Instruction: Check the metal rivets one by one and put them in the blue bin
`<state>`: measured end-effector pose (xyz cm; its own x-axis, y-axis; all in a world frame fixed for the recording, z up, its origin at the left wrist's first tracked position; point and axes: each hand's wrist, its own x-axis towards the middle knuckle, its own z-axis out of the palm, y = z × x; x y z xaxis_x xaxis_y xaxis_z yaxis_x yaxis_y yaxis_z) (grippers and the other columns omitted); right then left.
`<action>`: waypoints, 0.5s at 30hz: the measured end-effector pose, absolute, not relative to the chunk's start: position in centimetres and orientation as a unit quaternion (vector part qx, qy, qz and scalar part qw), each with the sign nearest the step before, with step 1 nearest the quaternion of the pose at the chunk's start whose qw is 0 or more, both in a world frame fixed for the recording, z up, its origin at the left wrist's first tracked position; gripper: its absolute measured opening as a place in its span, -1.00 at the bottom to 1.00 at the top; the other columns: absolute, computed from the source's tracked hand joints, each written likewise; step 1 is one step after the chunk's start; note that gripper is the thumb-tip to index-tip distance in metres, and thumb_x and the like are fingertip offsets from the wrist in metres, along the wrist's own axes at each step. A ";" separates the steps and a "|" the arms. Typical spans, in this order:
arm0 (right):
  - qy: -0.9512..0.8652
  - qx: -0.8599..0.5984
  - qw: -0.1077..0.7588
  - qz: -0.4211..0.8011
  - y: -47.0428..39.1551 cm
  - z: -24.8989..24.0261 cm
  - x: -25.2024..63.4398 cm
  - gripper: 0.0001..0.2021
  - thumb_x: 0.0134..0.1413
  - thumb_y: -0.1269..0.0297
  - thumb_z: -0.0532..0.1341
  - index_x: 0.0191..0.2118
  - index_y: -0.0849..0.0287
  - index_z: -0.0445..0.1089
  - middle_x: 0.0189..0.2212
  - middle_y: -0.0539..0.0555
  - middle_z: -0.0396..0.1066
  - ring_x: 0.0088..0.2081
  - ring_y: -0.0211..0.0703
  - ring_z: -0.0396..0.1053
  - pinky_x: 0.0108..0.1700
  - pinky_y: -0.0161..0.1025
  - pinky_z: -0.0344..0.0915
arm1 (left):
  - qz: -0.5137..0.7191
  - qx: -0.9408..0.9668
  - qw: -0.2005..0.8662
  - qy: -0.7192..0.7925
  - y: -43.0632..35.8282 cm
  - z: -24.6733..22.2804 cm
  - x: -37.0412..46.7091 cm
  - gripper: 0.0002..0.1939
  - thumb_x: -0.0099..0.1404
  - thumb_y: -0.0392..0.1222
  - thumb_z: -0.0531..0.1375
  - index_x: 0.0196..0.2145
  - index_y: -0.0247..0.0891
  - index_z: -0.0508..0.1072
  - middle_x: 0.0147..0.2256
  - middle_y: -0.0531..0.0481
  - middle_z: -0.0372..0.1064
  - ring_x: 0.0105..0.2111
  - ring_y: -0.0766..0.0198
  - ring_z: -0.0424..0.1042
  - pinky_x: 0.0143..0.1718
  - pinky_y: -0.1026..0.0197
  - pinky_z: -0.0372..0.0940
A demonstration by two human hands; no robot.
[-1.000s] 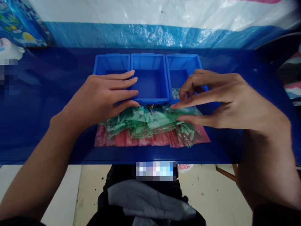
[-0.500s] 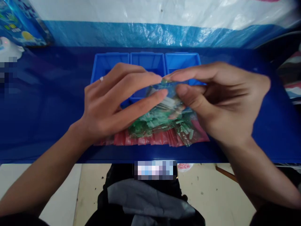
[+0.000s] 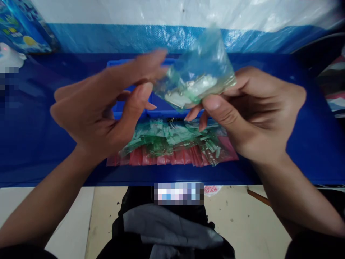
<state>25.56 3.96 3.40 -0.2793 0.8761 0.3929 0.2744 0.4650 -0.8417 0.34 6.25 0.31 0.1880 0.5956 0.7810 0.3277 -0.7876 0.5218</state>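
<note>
A small clear, green-tinted plastic bag (image 3: pixel 199 77) with white pieces inside is pinched at its lower right between the thumb and fingers of my right hand (image 3: pixel 256 115). Its pointed top stands up in front of the tarp. My left hand (image 3: pixel 99 108) is at the bag's left side, thumb and fingers apart, the fingertips smeared by motion; whether it touches the bag's edge is hard to see. Below lie several green-tinted bags (image 3: pixel 167 136) of pale strips, over a row of red plastic bags (image 3: pixel 178 158).
Blue compartment bins (image 3: pixel 159 102) stand behind the bags, partly hidden by my hands. A blue and white tarp (image 3: pixel 107 37) hangs at the table's back. A blue printed package (image 3: pixel 24 32) and a white object (image 3: pixel 10 57) are at left. The blue table's (image 3: pixel 48 144) front edge is near my lap.
My left hand has moved left, away from my right hand, and turned. The bag, earlier low between both hands, now stands raised and spread in my right hand.
</note>
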 end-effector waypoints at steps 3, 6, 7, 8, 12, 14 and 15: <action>-0.711 -0.397 0.455 0.360 3.8 3.4 25.5 -0.82 0.32 0.35 0.33 -0.29 -0.14 0.55 -0.36 -0.13 0.58 -0.40 -0.14 0.58 -0.48 -0.13 0.53 | 0.504 0.834 -0.039 0.218 7.5 0.2 0.0 -0.38 0.39 -0.23 0.36 0.36 0.02 0.41 0.32 0.15 0.40 0.17 0.03 0.58 0.09 0.11 0.63; -0.706 -0.379 0.439 0.406 3.9 3.1 25.4 -0.83 0.31 0.35 0.33 -0.29 -0.12 0.55 -0.42 -0.18 0.56 -0.49 -0.21 0.54 -0.54 -0.20 0.50 | 0.518 0.826 -0.089 0.202 8.2 0.1 -0.1 -0.44 0.33 -0.31 0.40 0.25 -0.03 0.52 0.27 0.07 0.47 0.14 -0.01 0.60 -0.10 0.10 0.66; -0.701 -0.370 0.438 0.423 3.9 3.0 25.4 -0.82 0.32 0.37 0.32 -0.28 -0.12 0.56 -0.42 -0.18 0.57 -0.50 -0.21 0.54 -0.55 -0.21 0.50 | 0.526 0.824 -0.110 0.178 8.4 0.1 -0.1 -0.50 0.31 -0.33 0.42 0.16 0.01 0.58 0.20 0.12 0.53 0.05 0.07 0.65 -0.18 0.16 0.64; -0.691 -0.358 0.445 0.443 3.9 2.9 25.4 -0.81 0.31 0.38 0.32 -0.27 -0.12 0.58 -0.42 -0.17 0.57 -0.49 -0.19 0.55 -0.54 -0.20 0.51 | 0.532 0.821 -0.137 0.153 8.5 0.0 0.0 -0.56 0.30 -0.34 0.41 0.10 -0.02 0.62 0.12 0.10 0.59 -0.05 0.11 0.68 -0.23 0.18 0.62; -0.634 -0.326 0.472 0.519 4.3 2.7 25.9 -0.86 0.32 0.31 0.34 -0.23 -0.12 0.62 -0.36 -0.09 0.62 -0.39 -0.02 0.62 -0.48 -0.09 0.61 | 0.531 0.820 -0.162 0.139 8.8 0.0 0.4 -0.58 0.33 -0.39 0.34 0.13 -0.18 0.61 0.07 -0.07 0.62 -0.08 0.09 0.68 -0.09 0.07 0.61; -0.627 -0.336 0.457 0.533 4.5 2.7 26.4 -0.86 0.32 0.30 0.33 -0.21 -0.16 0.62 -0.33 -0.08 0.64 -0.34 0.03 0.65 -0.44 -0.07 0.64 | 0.516 0.827 -0.162 0.152 8.9 -0.1 0.3 -0.54 0.38 -0.32 0.32 0.21 -0.20 0.55 0.12 -0.09 0.59 -0.02 0.04 0.67 -0.01 0.01 0.62; -0.631 -0.341 0.441 0.540 4.6 2.7 26.5 -0.85 0.31 0.30 0.34 -0.21 -0.17 0.62 -0.32 -0.08 0.65 -0.32 0.05 0.66 -0.43 -0.06 0.66 | 0.517 0.824 -0.172 0.158 8.9 -0.2 0.2 -0.53 0.40 -0.26 0.33 0.24 -0.14 0.54 0.14 -0.05 0.58 -0.02 0.04 0.68 -0.01 0.00 0.63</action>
